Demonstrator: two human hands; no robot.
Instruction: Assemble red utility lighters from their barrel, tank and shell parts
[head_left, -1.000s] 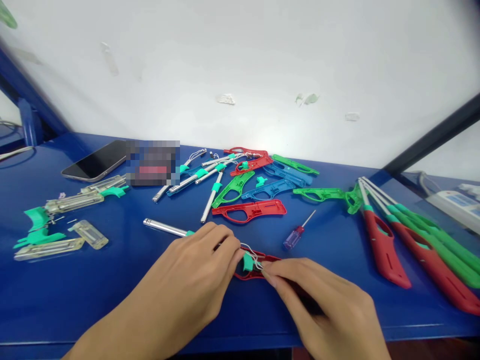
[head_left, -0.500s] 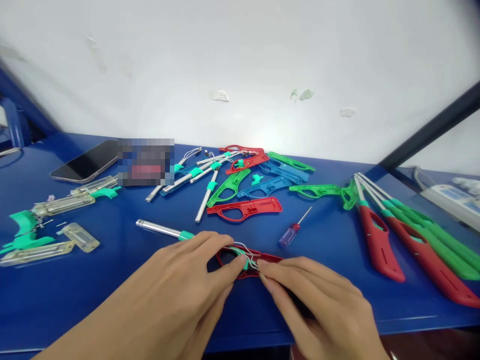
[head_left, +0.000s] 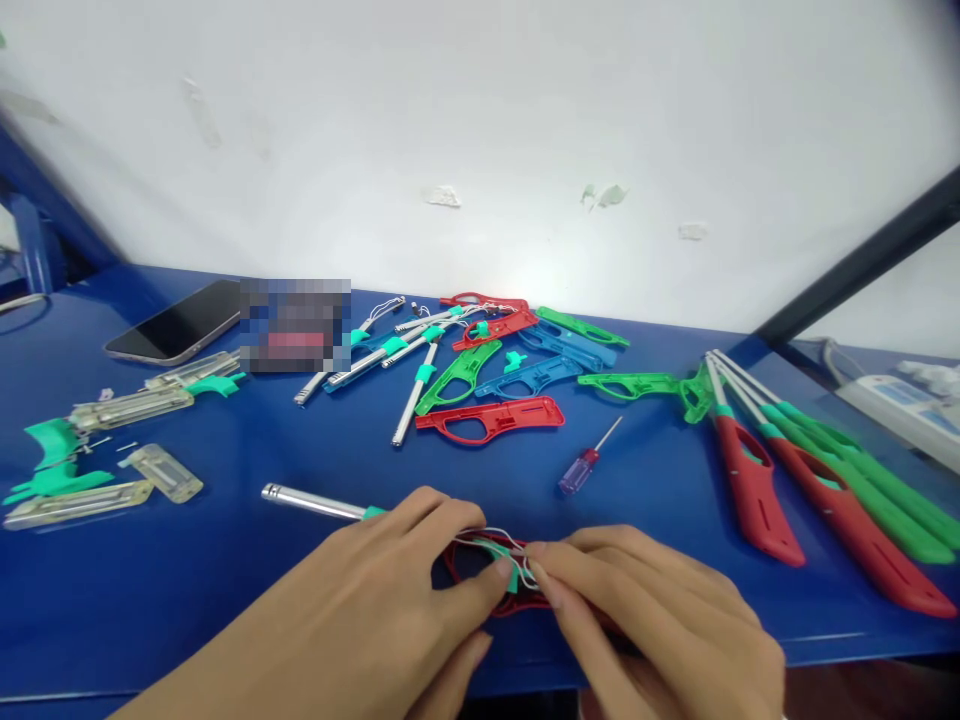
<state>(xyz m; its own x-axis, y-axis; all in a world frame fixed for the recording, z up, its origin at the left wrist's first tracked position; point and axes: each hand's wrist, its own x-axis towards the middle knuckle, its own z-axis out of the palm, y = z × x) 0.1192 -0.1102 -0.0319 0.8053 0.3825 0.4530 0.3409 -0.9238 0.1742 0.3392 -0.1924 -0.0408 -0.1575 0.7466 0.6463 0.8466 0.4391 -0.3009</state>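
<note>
Near the table's front edge, my left hand (head_left: 405, 590) is closed round the front of a red lighter shell (head_left: 517, 603), its thumb against a green trigger piece (head_left: 513, 577). A silver tube (head_left: 315, 502) with a green collar sticks out to the left from under that hand. My right hand (head_left: 652, 600) is pinched at thin white wires (head_left: 491, 532) over the shell. Its palm covers the shell's rear end. What lies inside the shell is mostly hidden by fingers.
A small screwdriver (head_left: 581, 470) lies beyond my hands. Loose red (head_left: 491, 420), green and blue shells and silver tubes lie behind. Whole lighters (head_left: 757, 500) are at right, with a power strip (head_left: 907, 405). Clear fuel tanks (head_left: 161, 472) and a phone (head_left: 180, 325) are at left.
Both hands, with the red shell and the silver tube, have moved slightly nearer to me and to the right. The white wires have shifted a little under my fingers.
</note>
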